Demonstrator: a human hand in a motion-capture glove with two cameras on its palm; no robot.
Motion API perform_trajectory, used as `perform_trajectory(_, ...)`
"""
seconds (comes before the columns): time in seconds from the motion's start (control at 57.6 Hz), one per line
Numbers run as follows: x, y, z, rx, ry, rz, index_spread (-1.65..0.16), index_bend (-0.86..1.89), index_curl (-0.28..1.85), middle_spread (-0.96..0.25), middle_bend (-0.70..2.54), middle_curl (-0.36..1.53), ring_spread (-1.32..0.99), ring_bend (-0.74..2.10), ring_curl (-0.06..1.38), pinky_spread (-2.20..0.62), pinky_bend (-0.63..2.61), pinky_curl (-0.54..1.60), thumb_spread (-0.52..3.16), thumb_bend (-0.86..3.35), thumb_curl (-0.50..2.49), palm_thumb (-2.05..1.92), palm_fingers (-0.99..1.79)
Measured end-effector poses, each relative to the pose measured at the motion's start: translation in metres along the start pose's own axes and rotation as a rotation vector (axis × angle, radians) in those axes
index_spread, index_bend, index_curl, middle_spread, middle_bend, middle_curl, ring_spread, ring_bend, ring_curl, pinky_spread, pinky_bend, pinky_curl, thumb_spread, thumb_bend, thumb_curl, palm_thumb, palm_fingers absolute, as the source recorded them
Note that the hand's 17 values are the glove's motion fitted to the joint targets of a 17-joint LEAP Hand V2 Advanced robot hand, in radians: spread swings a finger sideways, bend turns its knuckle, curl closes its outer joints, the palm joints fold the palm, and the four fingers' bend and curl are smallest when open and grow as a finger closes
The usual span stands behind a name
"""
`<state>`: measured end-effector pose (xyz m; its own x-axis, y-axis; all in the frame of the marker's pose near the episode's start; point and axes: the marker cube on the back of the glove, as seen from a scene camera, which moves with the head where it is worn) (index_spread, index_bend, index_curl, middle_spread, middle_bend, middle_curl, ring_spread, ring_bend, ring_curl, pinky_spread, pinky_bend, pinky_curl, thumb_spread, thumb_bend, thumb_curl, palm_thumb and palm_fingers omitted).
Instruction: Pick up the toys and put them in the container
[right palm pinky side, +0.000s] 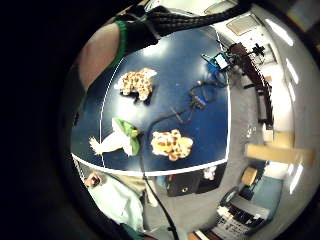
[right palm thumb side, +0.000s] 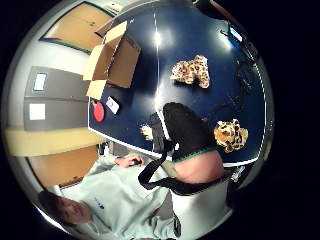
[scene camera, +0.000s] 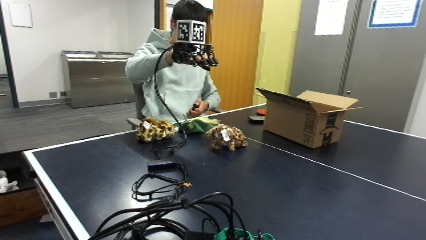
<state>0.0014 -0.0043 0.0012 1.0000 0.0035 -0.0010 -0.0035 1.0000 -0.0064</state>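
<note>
Fingers (scene camera: 208, 56) of the gloved right hand (scene camera: 193, 52) hang loosely curled, gripping nothing, with the hand raised high in front of the seated person, well above the bench (scene camera: 299, 185). On the dark blue bench, marked with white lines, three toys lie near the person's edge: a spotted plush (scene camera: 154, 129), a second spotted plush (scene camera: 225, 137) beside it, and between them, slightly behind, a green and white plush (scene camera: 198, 124). An open cardboard box (scene camera: 306, 120), flaps up, stands well apart from the toys on the far side of the white centre line. Beside the box lie a red disc (right palm thumb side: 99, 111) and a small pale card (right palm thumb side: 113, 104). Black cables (scene camera: 160, 182) are coiled on the near part of the bench. The person's bare hand (scene camera: 197, 106) rests at the bench edge. Behind stand a steel cabinet (scene camera: 96, 77), a wooden door (scene camera: 233, 50) and grey wall panels (scene camera: 379, 70) with posted sheets.
</note>
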Motion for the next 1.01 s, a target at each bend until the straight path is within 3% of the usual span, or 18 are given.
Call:
perform_trajectory(0.156,-0.001,-0.016,0.004,-0.028,0.004,0.005,-0.21,0.17,0.11,0.0,0.17,0.07,-0.01,0.22,0.06,0.03,0.63,0.2,0.99,0.07,0.07,0.07,0.13)
perform_trajectory(0.347,-0.007,-0.036,0.006,-0.03,0.002,0.001,-0.26,0.15,0.16,0.01,0.18,0.13,-0.01,0.27,0.1,0.04,0.73,0.26,1.28,0.05,0.13,0.04,0.02)
perform_trajectory(0.573,-0.022,-0.068,0.024,-0.006,-0.024,-0.01,-0.27,0.16,0.2,0.01,0.19,0.2,-0.01,0.29,0.14,0.05,0.77,0.29,1.38,0.02,0.19,0.02,-0.03)
perform_trajectory(0.73,-0.028,-0.111,0.075,0.002,-0.055,-0.019,-0.28,0.15,0.23,0.01,0.19,0.23,-0.01,0.29,0.16,0.05,0.79,0.31,1.4,0.0,0.22,0.03,-0.05)
perform_trajectory(0.834,-0.031,-0.133,0.121,-0.063,-0.075,-0.015,-0.28,0.13,0.23,0.01,0.15,0.24,-0.01,0.28,0.17,0.05,0.83,0.32,1.39,-0.01,0.24,0.03,-0.11)
perform_trajectory(1.008,-0.031,-0.147,0.196,-0.238,-0.045,0.121,-0.29,0.13,0.23,0.02,0.11,0.22,0.03,0.17,0.17,0.06,0.91,0.35,1.24,-0.04,0.26,-0.02,-0.23)
